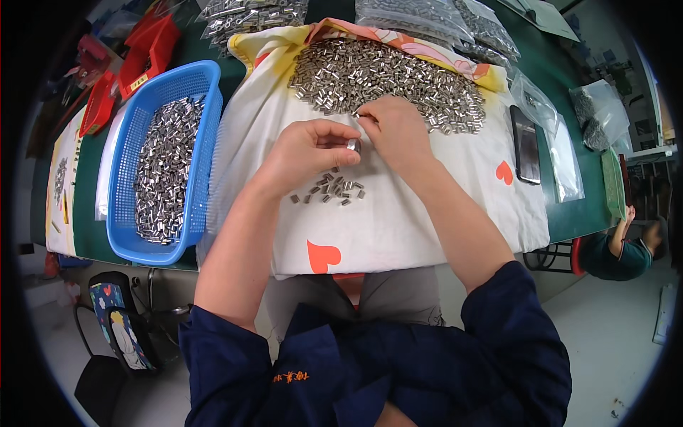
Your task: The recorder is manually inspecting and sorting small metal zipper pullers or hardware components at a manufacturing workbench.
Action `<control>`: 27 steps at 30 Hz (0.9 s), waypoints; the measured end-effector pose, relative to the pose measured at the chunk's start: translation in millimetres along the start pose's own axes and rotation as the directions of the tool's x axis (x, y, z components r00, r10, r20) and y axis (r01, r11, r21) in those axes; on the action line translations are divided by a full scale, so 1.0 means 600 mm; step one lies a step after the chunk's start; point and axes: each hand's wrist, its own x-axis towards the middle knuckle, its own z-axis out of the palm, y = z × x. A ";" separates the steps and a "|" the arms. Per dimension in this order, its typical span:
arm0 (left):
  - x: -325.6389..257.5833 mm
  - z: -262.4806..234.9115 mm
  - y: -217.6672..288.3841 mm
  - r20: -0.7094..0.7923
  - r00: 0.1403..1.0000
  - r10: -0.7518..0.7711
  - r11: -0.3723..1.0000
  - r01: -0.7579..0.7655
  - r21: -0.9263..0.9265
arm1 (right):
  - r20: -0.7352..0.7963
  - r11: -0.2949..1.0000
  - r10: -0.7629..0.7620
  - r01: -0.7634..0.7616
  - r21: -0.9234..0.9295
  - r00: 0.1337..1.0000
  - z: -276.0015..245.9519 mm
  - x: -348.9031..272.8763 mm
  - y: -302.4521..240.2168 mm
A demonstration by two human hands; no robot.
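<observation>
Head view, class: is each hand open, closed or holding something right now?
Left hand: closed, holding a metal piece.
Right hand: at the pile of metal pieces; cannot tell whether it holds one.

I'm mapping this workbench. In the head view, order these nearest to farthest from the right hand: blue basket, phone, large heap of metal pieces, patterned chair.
From the right hand:
1. Large heap of metal pieces: at its far side.
2. Phone: to its right.
3. Blue basket: to its left.
4. Patterned chair: lower left, off the table.
</observation>
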 end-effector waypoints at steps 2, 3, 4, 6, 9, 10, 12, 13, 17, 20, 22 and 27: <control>0.000 -0.001 -0.001 -0.013 1.000 0.000 0.999 0.000 -0.037 | -0.009 0.997 -0.041 0.040 -0.064 0.999 0.004 0.000 -0.002; 0.001 -0.001 -0.002 -0.013 1.000 -0.001 0.999 0.001 -0.037 | 0.022 0.997 -0.034 0.035 -0.062 0.999 0.003 -0.002 -0.003; 0.001 -0.003 -0.001 -0.012 1.000 -0.003 0.997 0.002 -0.075 | 0.051 0.998 -0.029 0.032 -0.058 0.998 0.002 -0.002 -0.005; 0.002 -0.005 0.000 -0.012 1.000 -0.005 0.994 0.004 -0.111 | 0.098 0.999 0.019 -0.016 -0.036 0.995 -0.014 -0.005 -0.005; 0.002 -0.003 -0.002 -0.005 1.000 -0.003 0.992 0.003 -0.128 | 0.123 0.998 0.042 -0.036 -0.053 0.992 -0.022 -0.008 -0.004; 0.003 -0.006 -0.004 -0.025 1.000 0.012 0.990 -0.015 -0.140 | 0.098 0.996 0.008 0.001 -0.087 0.995 -0.023 -0.006 -0.008; 0.006 -0.010 -0.008 -0.044 0.999 0.025 0.988 -0.032 -0.153 | 0.165 0.973 0.133 -0.160 0.168 0.977 -0.038 -0.007 -0.018; 0.006 -0.010 -0.008 -0.049 0.998 0.037 0.982 -0.045 -0.182 | 0.260 0.861 0.225 -0.317 0.398 0.939 -0.047 -0.007 -0.026; 0.005 -0.010 -0.007 -0.079 0.996 0.047 0.981 -0.061 -0.187 | 0.284 0.798 0.147 -0.283 0.533 0.948 -0.056 -0.011 -0.036; 0.007 -0.013 -0.010 -0.082 0.995 0.055 0.980 -0.069 -0.186 | 0.239 0.842 0.094 -0.205 0.499 0.966 -0.052 -0.013 -0.040; 0.006 -0.011 -0.008 -0.086 0.996 0.039 0.980 -0.055 -0.191 | 0.153 0.905 0.044 -0.105 0.413 0.987 -0.051 -0.017 -0.045; 0.007 -0.004 -0.010 -0.119 0.992 0.037 0.992 -0.051 -0.115 | 0.030 0.981 -0.124 0.118 0.155 0.992 -0.042 -0.023 -0.047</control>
